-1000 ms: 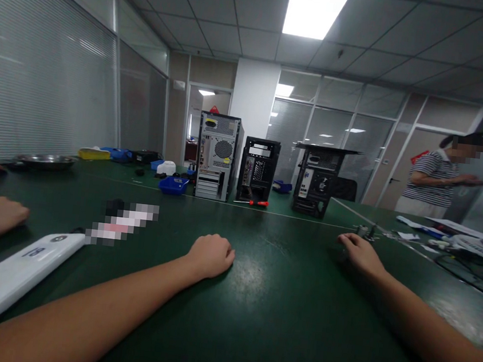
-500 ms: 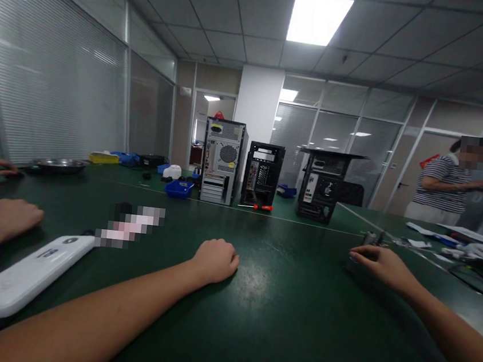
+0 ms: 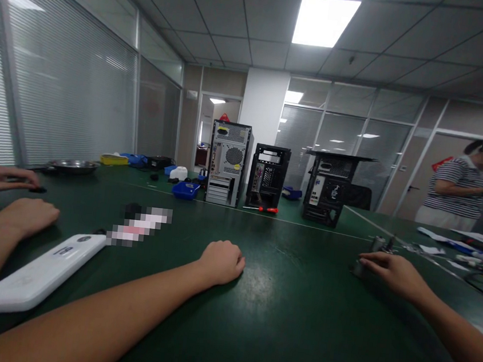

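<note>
My left hand [image 3: 222,261] rests on the green tabletop [image 3: 277,334] with its fingers curled into a loose fist. Nothing shows in it. On the right, my right hand [image 3: 398,273] has thumb and fingertips closed on a small grey metal piece [image 3: 359,269], partly covered by the fingers. Just behind those fingers stand small metal cylinders [image 3: 376,243]. Left of my left forearm lies a white, flat, handle-like object [image 3: 41,275], its far end blurred out.
Another person's hands [image 3: 26,217] rest at the left, near a metal dish [image 3: 74,167]. Farther back stand a silver computer case [image 3: 228,165] and black cases [image 3: 268,175], with a red screwdriver [image 3: 268,210] and blue bin [image 3: 186,190]. A person [image 3: 456,186] stands right.
The view has turned slightly left, shifting everything rightward in the picture. Both my hands keep nearly the same pose. At far left, the other person's fingers show more fully.
</note>
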`<state>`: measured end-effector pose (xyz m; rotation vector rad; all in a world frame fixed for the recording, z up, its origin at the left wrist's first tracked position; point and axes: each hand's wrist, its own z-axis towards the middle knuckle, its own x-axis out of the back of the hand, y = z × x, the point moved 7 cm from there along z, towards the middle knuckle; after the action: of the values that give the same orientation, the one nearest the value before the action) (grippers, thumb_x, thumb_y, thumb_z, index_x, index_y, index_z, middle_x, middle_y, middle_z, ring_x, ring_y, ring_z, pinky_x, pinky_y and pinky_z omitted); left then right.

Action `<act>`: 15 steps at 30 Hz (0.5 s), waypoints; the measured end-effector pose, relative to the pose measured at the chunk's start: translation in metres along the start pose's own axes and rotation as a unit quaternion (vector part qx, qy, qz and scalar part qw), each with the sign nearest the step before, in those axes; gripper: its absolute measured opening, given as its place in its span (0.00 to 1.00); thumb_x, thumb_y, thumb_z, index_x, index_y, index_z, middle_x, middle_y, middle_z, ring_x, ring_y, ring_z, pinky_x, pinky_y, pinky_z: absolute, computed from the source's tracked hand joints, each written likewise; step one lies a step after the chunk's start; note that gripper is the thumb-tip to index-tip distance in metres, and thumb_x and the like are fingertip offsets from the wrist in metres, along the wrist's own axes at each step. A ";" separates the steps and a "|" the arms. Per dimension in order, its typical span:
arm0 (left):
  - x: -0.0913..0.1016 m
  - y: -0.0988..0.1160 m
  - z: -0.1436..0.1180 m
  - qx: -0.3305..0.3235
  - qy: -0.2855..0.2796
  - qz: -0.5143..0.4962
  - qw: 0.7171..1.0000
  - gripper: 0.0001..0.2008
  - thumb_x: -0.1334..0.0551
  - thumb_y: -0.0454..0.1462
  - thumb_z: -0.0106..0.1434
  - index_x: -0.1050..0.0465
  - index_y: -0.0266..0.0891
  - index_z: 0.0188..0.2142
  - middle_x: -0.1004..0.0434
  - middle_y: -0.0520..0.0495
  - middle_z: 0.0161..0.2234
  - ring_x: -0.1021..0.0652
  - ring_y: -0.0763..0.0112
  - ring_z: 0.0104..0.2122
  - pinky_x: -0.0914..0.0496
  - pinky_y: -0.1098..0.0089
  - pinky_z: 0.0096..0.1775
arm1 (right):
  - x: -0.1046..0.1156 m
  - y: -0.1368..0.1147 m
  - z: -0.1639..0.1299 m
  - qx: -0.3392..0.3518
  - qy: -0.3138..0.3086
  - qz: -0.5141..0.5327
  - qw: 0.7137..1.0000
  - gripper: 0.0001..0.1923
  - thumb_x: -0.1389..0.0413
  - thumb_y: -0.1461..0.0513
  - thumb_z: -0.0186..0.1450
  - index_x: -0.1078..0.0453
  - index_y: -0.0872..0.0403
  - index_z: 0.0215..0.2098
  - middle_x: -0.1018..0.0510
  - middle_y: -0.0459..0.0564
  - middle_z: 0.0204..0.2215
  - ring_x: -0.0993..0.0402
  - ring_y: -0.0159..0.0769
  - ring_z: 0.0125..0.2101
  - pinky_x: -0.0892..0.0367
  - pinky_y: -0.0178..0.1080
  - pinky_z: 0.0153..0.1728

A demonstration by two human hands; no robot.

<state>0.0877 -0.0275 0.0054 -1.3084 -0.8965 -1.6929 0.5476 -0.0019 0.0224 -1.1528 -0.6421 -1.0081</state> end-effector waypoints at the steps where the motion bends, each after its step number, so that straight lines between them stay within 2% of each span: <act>1: 0.000 0.000 0.000 -0.003 0.000 0.000 1.000 0.23 0.52 0.47 0.67 0.21 0.40 0.30 0.20 0.40 0.31 0.21 0.59 0.30 0.28 0.62 0.34 | 0.000 0.001 0.000 0.001 0.003 -0.001 1.000 0.20 0.45 0.53 0.61 0.21 0.53 0.46 0.21 0.60 0.48 0.25 0.52 0.46 0.35 0.48 0.46; 7: -0.001 0.000 0.001 0.003 -0.002 0.019 1.000 0.23 0.51 0.47 0.67 0.20 0.39 0.32 0.19 0.39 0.33 0.20 0.58 0.33 0.27 0.62 0.37 | -0.003 0.011 0.005 -0.004 -0.002 -0.011 1.000 0.21 0.45 0.51 0.62 0.21 0.51 0.47 0.20 0.56 0.46 0.25 0.49 0.46 0.35 0.45 0.47; 15: -0.001 0.001 0.002 0.007 -0.001 0.028 1.000 0.23 0.51 0.47 0.67 0.20 0.40 0.32 0.19 0.39 0.33 0.20 0.57 0.33 0.27 0.62 0.37 | -0.014 0.004 0.003 -0.018 -0.069 0.012 0.997 0.23 0.45 0.47 0.61 0.21 0.52 0.43 0.18 0.54 0.41 0.23 0.45 0.41 0.34 0.42 0.44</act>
<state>0.0900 -0.0260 0.0045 -1.3143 -0.8642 -1.6402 0.5453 0.0053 0.0094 -1.2680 -0.7201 -0.9284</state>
